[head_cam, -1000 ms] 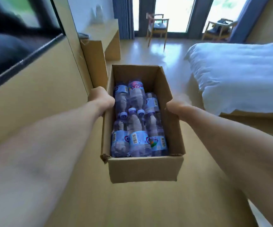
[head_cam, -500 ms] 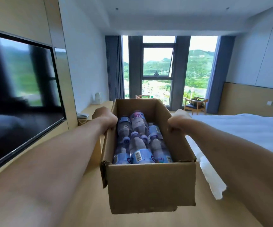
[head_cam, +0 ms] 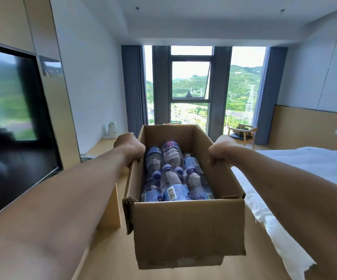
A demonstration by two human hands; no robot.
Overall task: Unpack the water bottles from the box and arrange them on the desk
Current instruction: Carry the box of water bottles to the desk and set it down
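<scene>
An open cardboard box (head_cam: 187,229) hangs in the air in front of me, held by both hands. My left hand (head_cam: 130,147) grips its left wall near the top edge. My right hand (head_cam: 221,148) grips the right wall the same way. Several plastic water bottles (head_cam: 171,174) with blue labels and caps lie on their sides inside, stacked in layers. The light wooden desk (head_cam: 102,145) stands ahead on the left against the wall, partly hidden by my left arm.
A white kettle (head_cam: 112,130) stands on the desk's far end. A large black TV (head_cam: 11,126) hangs on the left wall. A bed (head_cam: 305,170) with white sheets fills the right. A wooden chair (head_cam: 242,134) sits by the window.
The view has risen from the floor to the window and ceiling. The box stays in both hands, now seen more from its near end, with the desk closer.
</scene>
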